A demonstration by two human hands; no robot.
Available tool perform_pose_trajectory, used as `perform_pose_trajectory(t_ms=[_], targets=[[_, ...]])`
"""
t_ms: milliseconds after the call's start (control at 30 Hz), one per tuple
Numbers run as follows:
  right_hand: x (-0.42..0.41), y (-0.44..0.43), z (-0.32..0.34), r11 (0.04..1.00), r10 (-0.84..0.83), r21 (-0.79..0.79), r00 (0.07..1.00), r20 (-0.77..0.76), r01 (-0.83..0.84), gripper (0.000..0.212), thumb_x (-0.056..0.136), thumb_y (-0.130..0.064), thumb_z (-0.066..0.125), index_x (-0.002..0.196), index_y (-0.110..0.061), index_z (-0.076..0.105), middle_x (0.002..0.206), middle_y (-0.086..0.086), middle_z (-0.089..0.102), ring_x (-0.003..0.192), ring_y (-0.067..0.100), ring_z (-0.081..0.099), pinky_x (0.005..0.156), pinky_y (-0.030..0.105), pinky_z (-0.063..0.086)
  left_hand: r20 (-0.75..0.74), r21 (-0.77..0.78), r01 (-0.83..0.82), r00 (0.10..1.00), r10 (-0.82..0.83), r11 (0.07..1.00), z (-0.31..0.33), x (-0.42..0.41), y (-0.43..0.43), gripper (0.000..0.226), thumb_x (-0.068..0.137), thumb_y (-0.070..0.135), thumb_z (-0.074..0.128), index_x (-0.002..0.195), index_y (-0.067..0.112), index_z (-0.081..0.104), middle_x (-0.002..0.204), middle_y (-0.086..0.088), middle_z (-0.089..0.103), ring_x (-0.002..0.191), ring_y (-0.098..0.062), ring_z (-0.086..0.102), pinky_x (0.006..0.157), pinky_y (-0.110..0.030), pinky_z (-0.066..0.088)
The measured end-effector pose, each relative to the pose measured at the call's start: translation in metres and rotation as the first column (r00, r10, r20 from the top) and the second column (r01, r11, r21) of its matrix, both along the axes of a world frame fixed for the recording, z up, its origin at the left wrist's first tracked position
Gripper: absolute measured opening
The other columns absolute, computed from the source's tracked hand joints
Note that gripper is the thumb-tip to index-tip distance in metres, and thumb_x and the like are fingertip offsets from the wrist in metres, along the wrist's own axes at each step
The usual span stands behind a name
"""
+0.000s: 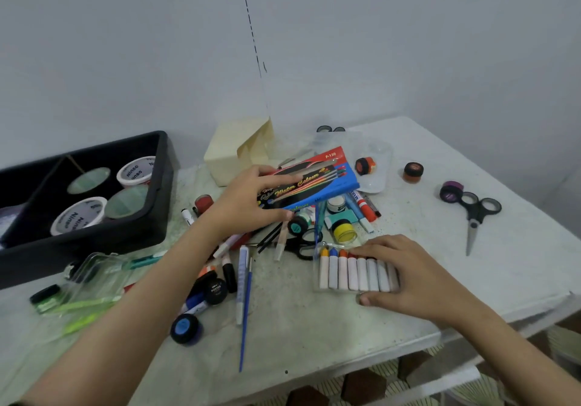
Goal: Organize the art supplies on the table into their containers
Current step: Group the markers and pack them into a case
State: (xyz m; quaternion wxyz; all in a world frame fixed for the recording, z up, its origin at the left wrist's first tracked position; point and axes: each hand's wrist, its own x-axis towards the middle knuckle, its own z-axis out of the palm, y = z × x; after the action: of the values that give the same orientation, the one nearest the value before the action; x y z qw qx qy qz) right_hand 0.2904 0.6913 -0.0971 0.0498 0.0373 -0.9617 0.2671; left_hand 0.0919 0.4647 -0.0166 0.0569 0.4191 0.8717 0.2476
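My left hand (251, 199) grips the left end of a red and blue water colour box (317, 182), held over a pile of markers and small paint pots. My right hand (405, 275) holds a clear case of crayons (342, 272) flat on the table, fingers over its far edge and thumb at its near edge. A yellow paint pot (345, 230), a teal-lidded pot (297, 227) and black scissors (301, 243) lie between the two hands. A black tray (158, 217) with several round tubs stands at the left.
A cream box (234, 149) stands at the back by the wall. Second scissors (476, 217) and a purple pot (451, 192) lie right, near the table edge. Brushes, markers, black pots (186, 327) and a clear case (97, 275) litter the front left.
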Motion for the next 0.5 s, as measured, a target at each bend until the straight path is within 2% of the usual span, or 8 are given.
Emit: perform_pose_trajectory(t_ms=[100,267,333,500], targets=[[-0.001,-0.001,0.001,1.0,0.007,0.015,1.0,0.007,-0.007,0.07,0.063,-0.078,0.056,0.126,-0.048,0.047,0.12,-0.023,0.049,0.11,-0.005,0.037,0.091,0.019,0.033,-0.033,-0.065,-0.032,0.999,0.03,0.997,-0.007,0.018,-0.027,0.061,0.058,0.071,0.055,0.116,0.067,0.039,0.135,0.004,0.041,0.125,-0.013,0.036,0.104,-0.035,0.03],[-0.004,-0.004,0.002,1.0,0.022,-0.002,1.0,0.001,-0.022,0.068,0.064,-0.074,0.06,0.125,-0.047,0.049,0.116,-0.025,0.05,0.109,-0.008,0.037,0.088,0.013,0.032,0.026,-0.081,-0.072,0.997,0.075,0.994,-0.029,0.041,-0.062,0.056,0.058,0.072,0.055,0.113,0.074,0.04,0.136,0.013,0.04,0.125,-0.01,0.035,0.106,-0.041,0.032],[-0.004,-0.006,0.003,0.999,0.033,-0.011,0.999,0.005,-0.033,0.068,0.063,-0.074,0.06,0.125,-0.048,0.049,0.115,-0.027,0.048,0.11,-0.009,0.036,0.088,0.014,0.033,0.025,-0.098,-0.101,0.994,0.104,0.99,-0.033,0.049,-0.071,0.051,0.057,0.073,0.052,0.108,0.073,0.043,0.137,0.014,0.039,0.126,-0.01,0.034,0.105,-0.038,0.03],[-0.007,-0.012,0.004,0.998,0.05,-0.024,0.999,0.014,-0.05,0.069,0.061,-0.078,0.057,0.124,-0.052,0.046,0.114,-0.031,0.044,0.112,-0.009,0.035,0.09,0.017,0.034,0.017,-0.138,-0.123,0.992,0.126,0.983,-0.03,0.061,-0.087,0.048,0.055,0.076,0.049,0.101,0.081,0.037,0.136,0.021,0.034,0.129,-0.007,0.029,0.109,-0.043,0.026]])
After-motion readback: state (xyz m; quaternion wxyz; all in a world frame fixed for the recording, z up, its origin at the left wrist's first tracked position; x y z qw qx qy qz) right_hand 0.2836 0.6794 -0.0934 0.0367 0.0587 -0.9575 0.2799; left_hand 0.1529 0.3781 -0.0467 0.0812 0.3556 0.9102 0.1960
